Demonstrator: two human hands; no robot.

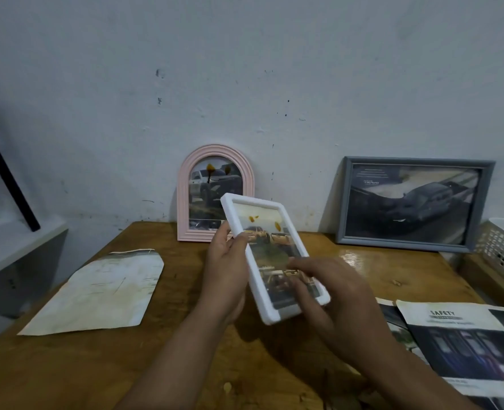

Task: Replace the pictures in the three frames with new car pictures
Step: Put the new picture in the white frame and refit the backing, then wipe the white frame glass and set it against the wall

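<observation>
A white rectangular frame [274,255] is held above the middle of the wooden table [185,365], tilted with its top toward 11 o'clock; the picture behind its glass shows yellowish pickup trucks. The left hand [225,279] grips its left edge, thumb curled over the front rim. The right hand [330,294] lies on the lower part of the glass with fingers spread and nearly straight.

At 12 o'clock a pink arched frame [216,192] with a truck picture leans on the wall. At 2 o'clock a grey landscape frame [413,202] leans there too, its dark car picture bearing small writing too blurred to be sure of.

At 9 o'clock lies a stained sheet of paper [100,291]. At 4 o'clock lie car brochure pages [463,347], the top one headed "SAFETY". A white perforated basket [502,250] stands at 3 o'clock.
</observation>
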